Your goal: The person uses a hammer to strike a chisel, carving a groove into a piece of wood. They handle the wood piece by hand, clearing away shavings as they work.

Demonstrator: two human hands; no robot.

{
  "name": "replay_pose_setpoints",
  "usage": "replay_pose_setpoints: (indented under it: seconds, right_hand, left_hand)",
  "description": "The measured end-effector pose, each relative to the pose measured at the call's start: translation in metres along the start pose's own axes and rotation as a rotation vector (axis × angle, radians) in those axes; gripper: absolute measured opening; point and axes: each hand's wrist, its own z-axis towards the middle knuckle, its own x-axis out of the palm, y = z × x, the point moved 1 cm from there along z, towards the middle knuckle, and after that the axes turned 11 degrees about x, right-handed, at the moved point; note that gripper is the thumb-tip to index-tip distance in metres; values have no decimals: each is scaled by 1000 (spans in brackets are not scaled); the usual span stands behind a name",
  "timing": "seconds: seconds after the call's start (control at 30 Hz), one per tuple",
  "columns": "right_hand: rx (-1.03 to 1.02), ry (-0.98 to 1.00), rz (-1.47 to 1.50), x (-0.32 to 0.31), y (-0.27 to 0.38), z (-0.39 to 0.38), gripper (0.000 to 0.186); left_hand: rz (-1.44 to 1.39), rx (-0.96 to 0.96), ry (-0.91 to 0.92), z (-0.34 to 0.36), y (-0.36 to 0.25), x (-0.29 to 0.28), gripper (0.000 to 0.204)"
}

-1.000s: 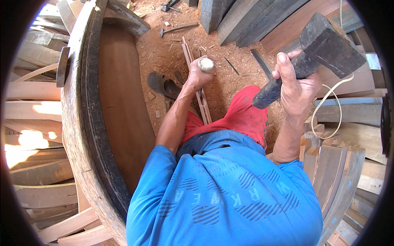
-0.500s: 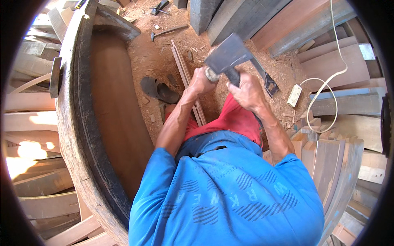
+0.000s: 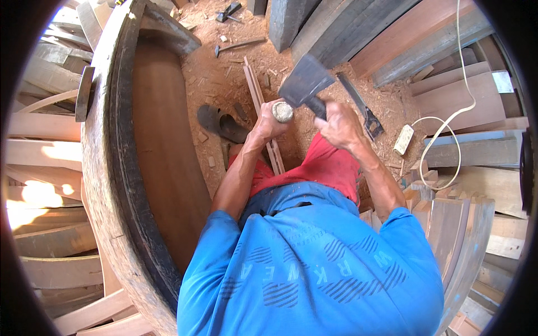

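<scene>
My left hand point(image 3: 269, 124) is closed round the upright handle point(image 3: 282, 111) of a tool, whose round pale end faces up. The lower part of that tool is hidden under the fist. In my right hand point(image 3: 341, 126) is a hatchet point(image 3: 307, 81) with a broad dark blade and a black handle, gripped close to the head. The blade hangs just beyond and to the right of the pale handle end; whether they touch, I cannot tell. Below my left fist runs a long narrow strip of wood point(image 3: 254, 89), passing between my legs.
A dark handsaw point(image 3: 364, 109) lies right of the hatchet on the shavings-covered floor. My grey shoe point(image 3: 223, 124) is left of the strip. A hammer point(image 3: 240, 46) and a hand plane point(image 3: 229, 12) lie farther off. A curved hull side point(image 3: 106, 168) rises left; a white cable point(image 3: 459, 112) loops at right.
The hatchet has come down and slightly left relative to the saw, uncovering more of it. The pale handle end in my left hand shows more fully. The whole view has shifted a little.
</scene>
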Motion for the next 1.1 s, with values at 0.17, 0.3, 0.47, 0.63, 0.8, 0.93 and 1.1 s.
replay_pose_setpoints:
  seconds: [0.17,0.3,0.47,0.63,0.8,0.93,1.1]
  right_hand:
    - [-194,-284,495,-56,75,-5,23]
    - [-395,-494,803,-59,105,9,9]
    - [-229,-83,-99,14,36,12,22]
    - [-46,83,4,-20,49,1,35]
    - [-290,-319,541,-94,116,-6,32]
    - [-618,-635,904,-125,140,17,27]
    - [-402,-467,236,-21,71,24,28]
  left_hand:
    - [-141,104,-131,-23,-4,-22,5]
    - [-69,100,-69,-16,-10,-21,6]
    - [-14,126,-150,-14,16,-3,10]
    - [-51,110,-121,-27,9,-5,12]
    - [-252,-30,-259,-4,28,-19,5]
    - [-259,-27,-269,-15,23,-16,6]
    - [-241,-19,-265,-15,16,-20,8]
